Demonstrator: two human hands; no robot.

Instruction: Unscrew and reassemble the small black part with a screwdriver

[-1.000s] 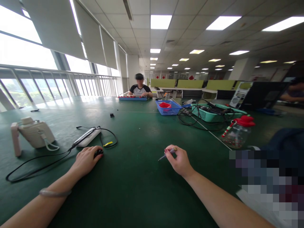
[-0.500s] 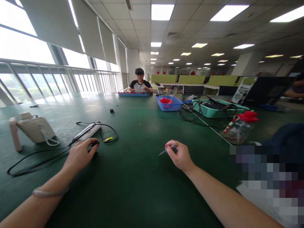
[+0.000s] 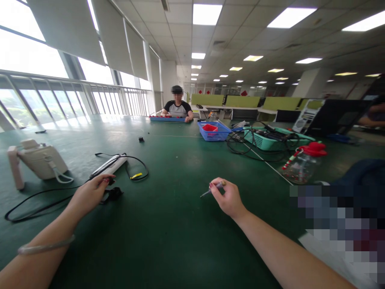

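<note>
My left hand is pinched, with a small dark piece showing at its fingertips. Just below those fingers a black object rests on the green table; its exact kind is unclear. Beyond the hand lies a white bar-shaped case with a black strap looped over and around it, bearing a yellow tag. On the other side, my right hand is closed around a small screwdriver, its thin shaft pointing down and left over the tabletop.
At the left stands a beige bottle-like container. A blue basket, a green basket with cables and a red-lidded jar are at the right. A small black block lies farther off. Across the table sits another person.
My left hand has moved left and lifted slightly off the black object, leaving it in plain sight with a dark piece at the fingertips. My right hand stays put with the screwdriver.
</note>
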